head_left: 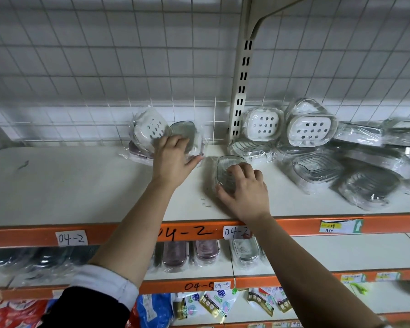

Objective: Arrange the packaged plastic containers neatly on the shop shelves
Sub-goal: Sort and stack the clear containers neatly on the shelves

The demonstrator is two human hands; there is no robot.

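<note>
On the white top shelf (57,185), my left hand (173,159) grips a clear grey packaged soap dish (185,133) that stands tilted against a white perforated packaged dish (148,130) by the tiled back wall. A pinkish packaged dish (137,152) lies under them. To the right, my right hand (244,188) holds a clear ribbed packaged dish (225,170) lying flat on the shelf. Both dishes are in crinkled plastic wrap.
A loose heap of wrapped containers (317,166) fills the shelf's right side, with two white perforated ones (310,131) leaning at the back. A slotted upright post (240,91) divides the back wall. The shelf below holds more wrapped dishes (206,252). Orange shelf edges carry labels (71,238).
</note>
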